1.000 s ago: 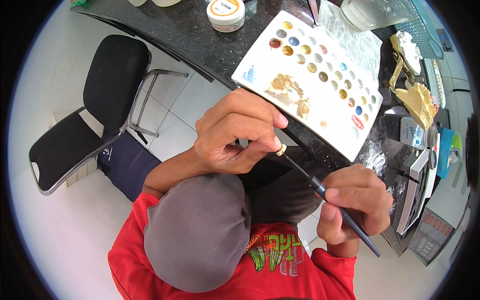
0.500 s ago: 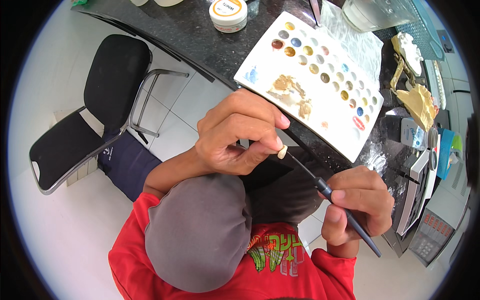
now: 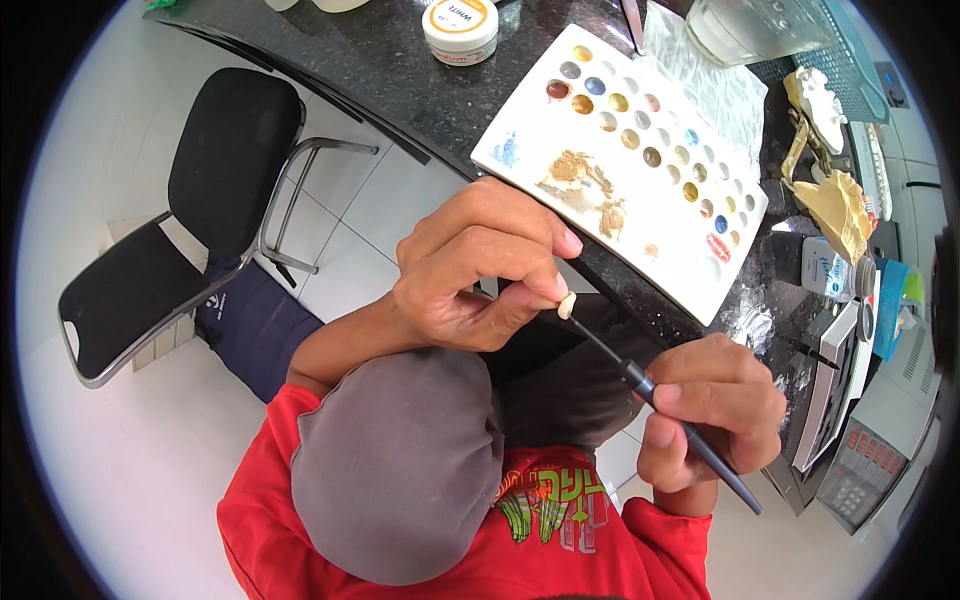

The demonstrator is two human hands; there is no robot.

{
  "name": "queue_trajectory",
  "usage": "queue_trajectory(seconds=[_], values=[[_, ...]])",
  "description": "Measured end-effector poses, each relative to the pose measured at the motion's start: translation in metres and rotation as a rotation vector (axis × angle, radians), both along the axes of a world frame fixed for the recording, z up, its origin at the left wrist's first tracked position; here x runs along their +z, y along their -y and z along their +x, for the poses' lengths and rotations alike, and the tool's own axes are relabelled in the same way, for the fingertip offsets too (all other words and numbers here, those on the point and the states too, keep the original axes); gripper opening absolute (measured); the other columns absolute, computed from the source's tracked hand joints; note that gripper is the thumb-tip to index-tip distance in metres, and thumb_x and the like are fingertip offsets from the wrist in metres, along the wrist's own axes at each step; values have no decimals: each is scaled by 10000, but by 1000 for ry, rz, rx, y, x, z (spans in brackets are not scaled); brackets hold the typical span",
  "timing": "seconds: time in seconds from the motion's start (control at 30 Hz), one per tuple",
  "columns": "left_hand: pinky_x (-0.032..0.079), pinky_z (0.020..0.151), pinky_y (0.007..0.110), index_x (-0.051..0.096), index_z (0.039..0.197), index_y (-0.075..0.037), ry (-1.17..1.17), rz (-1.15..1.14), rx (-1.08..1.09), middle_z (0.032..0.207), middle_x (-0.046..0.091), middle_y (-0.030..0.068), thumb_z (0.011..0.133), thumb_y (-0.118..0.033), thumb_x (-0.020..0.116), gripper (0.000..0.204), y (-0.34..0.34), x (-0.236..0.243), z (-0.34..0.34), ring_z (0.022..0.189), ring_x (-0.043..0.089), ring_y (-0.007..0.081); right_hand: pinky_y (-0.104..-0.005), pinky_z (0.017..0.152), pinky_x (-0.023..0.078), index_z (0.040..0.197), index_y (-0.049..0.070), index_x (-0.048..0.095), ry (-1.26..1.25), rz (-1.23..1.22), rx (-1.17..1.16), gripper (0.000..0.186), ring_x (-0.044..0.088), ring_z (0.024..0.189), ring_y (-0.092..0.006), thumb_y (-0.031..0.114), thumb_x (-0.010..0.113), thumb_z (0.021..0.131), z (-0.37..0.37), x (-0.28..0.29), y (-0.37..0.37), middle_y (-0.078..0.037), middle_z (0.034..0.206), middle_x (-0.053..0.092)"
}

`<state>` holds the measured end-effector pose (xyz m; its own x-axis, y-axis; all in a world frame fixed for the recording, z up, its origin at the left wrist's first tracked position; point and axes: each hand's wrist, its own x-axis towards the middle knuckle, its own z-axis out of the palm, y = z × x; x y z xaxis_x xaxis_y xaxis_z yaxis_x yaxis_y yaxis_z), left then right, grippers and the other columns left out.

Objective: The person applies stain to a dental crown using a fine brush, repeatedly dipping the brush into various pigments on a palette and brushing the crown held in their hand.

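Between the thumb and forefinger of my left hand (image 3: 480, 265) sits a small cream dental crown (image 3: 567, 306), partly covered by the fingertips. My right hand (image 3: 712, 405) grips a thin brush (image 3: 638, 378) by its dark handle, in a closed pen-like hold. The brush slants up to the left, and its tip meets the crown or lies right by it; contact is too small to make out. Just beyond both hands a white palette (image 3: 690, 285) lies on the black speckled counter, with rows of coloured wells and brown and blue smears on its flat part.
A white jar (image 3: 460, 32) stands on the counter (image 3: 380, 60) at far left. A glass of clear liquid (image 3: 750, 30), crumpled clear film (image 3: 725, 95) and tan and white plaster models (image 3: 838, 210) lie at far right. A black chair (image 3: 235, 160) stands left.
The brush has shifted slightly up and left, bringing its tip nearer the crown, and my right hand moved with it. My left hand has barely moved.
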<state>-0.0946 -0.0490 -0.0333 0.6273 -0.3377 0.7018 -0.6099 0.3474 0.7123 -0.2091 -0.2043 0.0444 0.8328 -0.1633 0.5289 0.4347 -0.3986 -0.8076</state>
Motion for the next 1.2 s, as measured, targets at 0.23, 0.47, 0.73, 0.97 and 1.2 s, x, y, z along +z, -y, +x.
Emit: queue_trajectory(seconds=[0.23, 0.47, 0.73, 0.97, 1.2], values=[[512, 642, 277, 613, 823, -27, 2, -4, 4, 837, 631, 119, 830, -130, 722, 150, 1, 0, 0, 741, 639, 207, -268, 426, 507, 790, -5, 617, -4, -6, -5, 152, 618, 491, -194, -39, 684, 658, 1, 1, 0, -109, 624, 611], [514, 633, 275, 614, 832, -14, 22, 3, 4, 836, 632, 127, 840, -118, 708, 140, 1, 2, 1, 737, 638, 208, -268, 437, 510, 793, -4, 617, 2, 25, -30, 151, 615, 490, -191, -30, 684, 660, -2, 0, 0, -100, 624, 609], [515, 629, 268, 612, 833, -8, 22, 5, 2, 834, 631, 131, 850, -124, 698, 145, 1, 3, 1, 743, 636, 205, -276, 447, 519, 789, -1, 619, -7, 20, -14, 143, 620, 494, -195, -24, 688, 666, -2, 0, -1, -99, 634, 615], [517, 631, 266, 611, 831, -15, 12, 4, 0, 834, 630, 125, 843, -132, 705, 150, 0, 3, 1, 747, 640, 202, -278, 449, 521, 790, -5, 621, 3, 24, -25, 139, 619, 493, -196, -19, 686, 668, -2, 0, 0, -101, 635, 616], [514, 589, 260, 613, 798, -36, 148, 102, 61, 819, 636, 91, 780, -95, 744, 144, -1, 9, 5, 718, 641, 200, -237, 490, 430, 866, 11, 525, -21, -96, 18, 166, 551, 528, -154, 141, 627, 852, -6, -2, 4, -100, 699, 564]])
